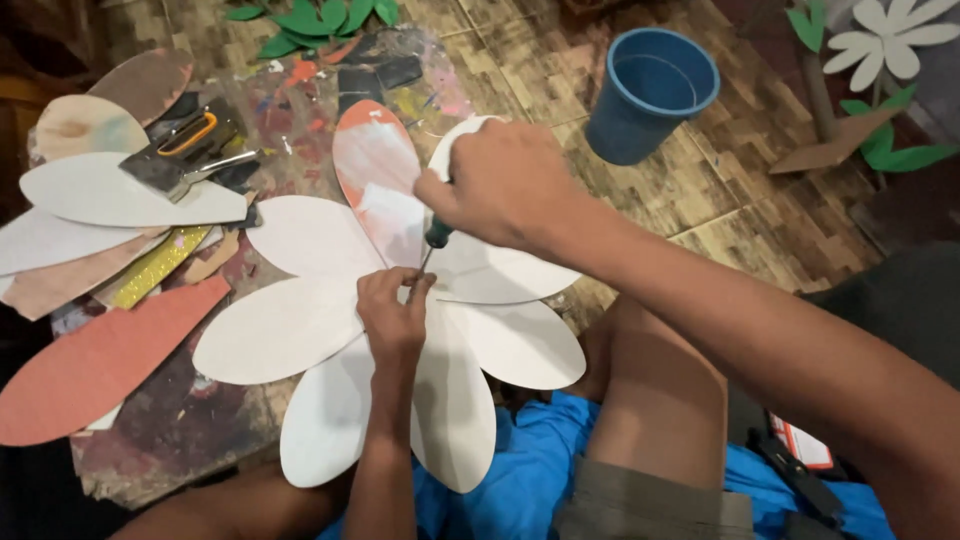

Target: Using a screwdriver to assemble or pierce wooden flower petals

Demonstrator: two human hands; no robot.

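My right hand [505, 185] is closed around the dark green handle of a screwdriver [434, 240], its thin shaft angled down toward the middle of a large white flower cutout [300, 325]. My left hand [392, 312] is pinched shut at that same middle, fingertips pressed where the petals overlap, apparently to keep the layers from sliding while the tip bears on them (the tip itself is hidden behind my fingers). The flower lies flat on a paint-stained board [180, 420] that serves as my table, its lower petals hanging past the board's near edge over my lap and a blue cloth [520, 470]. One petal [378, 165], on the flower's far side, carries orange-red paint; the others are plain white.

Left of the flower, loose petal shapes are piled: white ones, tan ones, and one long red one [95, 365] nearest the flower's left petal, probably set aside within reach. A staple gun [185, 150] with an orange grip rests on top of that pile, and a glittery gold strip [155, 268] shows beneath it.

Beyond the flower to the right, a blue bucket [652, 92] stands upright on the floor; what I can see of its inside looks empty. Green paper leaves [320, 18] lie beyond the flower's far side, and a finished white flower with green leaves [885, 45] stands well apart, past the bucket.
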